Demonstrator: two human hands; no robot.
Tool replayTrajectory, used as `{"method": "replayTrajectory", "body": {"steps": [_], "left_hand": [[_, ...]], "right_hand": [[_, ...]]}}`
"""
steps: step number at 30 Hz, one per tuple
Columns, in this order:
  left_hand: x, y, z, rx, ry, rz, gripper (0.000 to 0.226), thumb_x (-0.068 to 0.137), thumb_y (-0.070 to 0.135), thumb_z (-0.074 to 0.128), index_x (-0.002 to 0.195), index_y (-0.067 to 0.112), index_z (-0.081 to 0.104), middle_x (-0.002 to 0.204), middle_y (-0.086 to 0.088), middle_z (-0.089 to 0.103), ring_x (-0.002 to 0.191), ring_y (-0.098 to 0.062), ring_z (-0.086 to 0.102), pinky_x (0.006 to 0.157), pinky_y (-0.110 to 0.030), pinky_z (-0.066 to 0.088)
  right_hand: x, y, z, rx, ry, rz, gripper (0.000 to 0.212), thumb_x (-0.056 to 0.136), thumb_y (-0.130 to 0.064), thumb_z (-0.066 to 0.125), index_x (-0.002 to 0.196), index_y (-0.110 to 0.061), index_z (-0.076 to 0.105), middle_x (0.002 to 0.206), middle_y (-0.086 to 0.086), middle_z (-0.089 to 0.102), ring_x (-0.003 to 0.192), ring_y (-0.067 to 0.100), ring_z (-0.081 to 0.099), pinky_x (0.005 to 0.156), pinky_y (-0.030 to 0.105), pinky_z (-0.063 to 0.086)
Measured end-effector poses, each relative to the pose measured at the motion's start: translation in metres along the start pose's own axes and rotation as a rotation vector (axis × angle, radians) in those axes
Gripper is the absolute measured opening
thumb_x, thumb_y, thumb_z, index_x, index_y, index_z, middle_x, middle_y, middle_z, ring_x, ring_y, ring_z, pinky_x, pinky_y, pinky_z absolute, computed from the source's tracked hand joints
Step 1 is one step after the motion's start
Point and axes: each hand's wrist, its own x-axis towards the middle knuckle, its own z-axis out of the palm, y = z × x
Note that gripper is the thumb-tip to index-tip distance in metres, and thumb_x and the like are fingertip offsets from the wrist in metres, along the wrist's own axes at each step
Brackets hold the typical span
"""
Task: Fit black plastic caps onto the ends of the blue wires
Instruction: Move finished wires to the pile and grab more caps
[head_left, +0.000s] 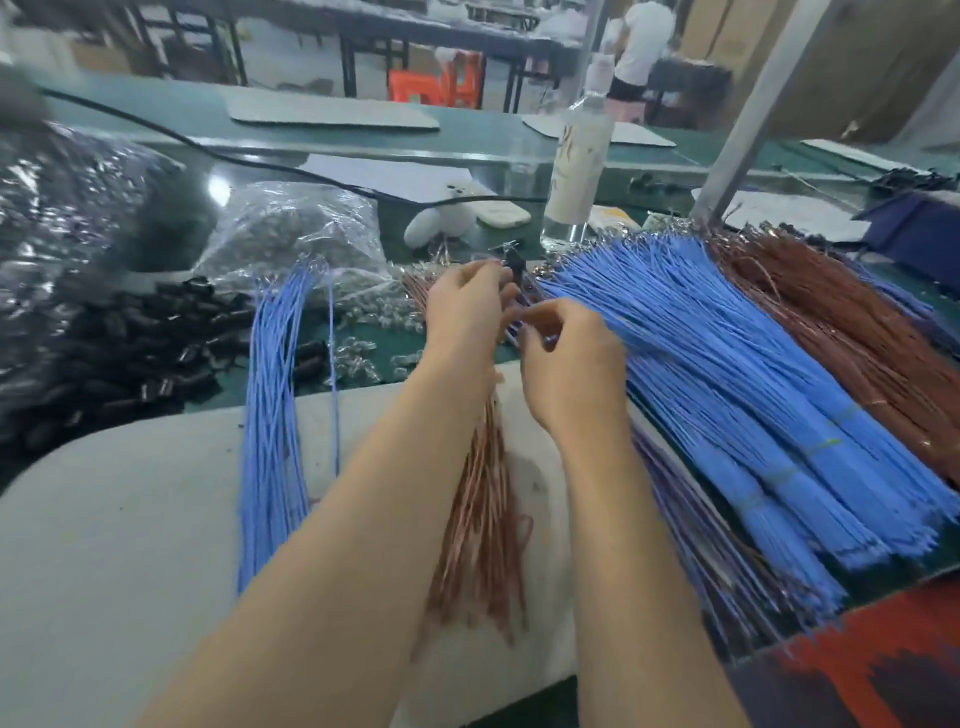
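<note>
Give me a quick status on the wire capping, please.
Hands together: left hand pinches a black cap, right hand pinches a blue wire end. Cap not seated yet. Close at right, blue wire pile; nothing blocking.

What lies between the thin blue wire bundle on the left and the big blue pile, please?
Head view: a copper-brown wire bundle, with the left hand and right hand above it.
</note>
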Motion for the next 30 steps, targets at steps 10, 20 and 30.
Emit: {"method": "replayTrajectory", "body": {"steps": [10,20,30], "left_hand": [[-0.036,0.074,-0.177,0.054,0.314,0.275,0.021,0.094,0.006,0.046,0.082,0.018,0.058,0.068,0.008,0.066,0.064,-0.004,0.060,0.061,-0.019,0.047],[-0.041,0.095,-0.239,-0.029,0.462,0.233,0.019,0.095,0.009,0.045,0.089,0.020,0.059,0.082,0.008,0.069,0.072,-0.002,0.063,0.067,-0.019,0.049],[-0.027,0.059,-0.184,0.211,0.150,0.135,0.021,0.098,0.025,0.051,0.087,0.011,0.062,0.075,-0.003,0.067,0.062,-0.008,0.064,0.060,-0.019,0.052]], "right_hand": [[-0.040,-0.110,0.104,0.006,-0.446,-0.273,0.017,0.090,-0.019,0.057,0.102,-0.016,0.069,0.107,0.009,0.069,0.103,0.029,0.061,0.088,0.035,0.048],[-0.049,-0.136,0.158,-0.311,-0.447,-0.405,0.025,0.092,-0.010,0.050,0.116,-0.016,0.055,0.118,0.005,0.057,0.110,0.026,0.050,0.088,0.037,0.040],[-0.027,-0.109,0.088,0.344,-0.417,-0.386,0.020,0.082,-0.005,0.059,0.098,-0.014,0.065,0.089,-0.012,0.066,0.085,0.004,0.062,0.075,0.009,0.045]]}}
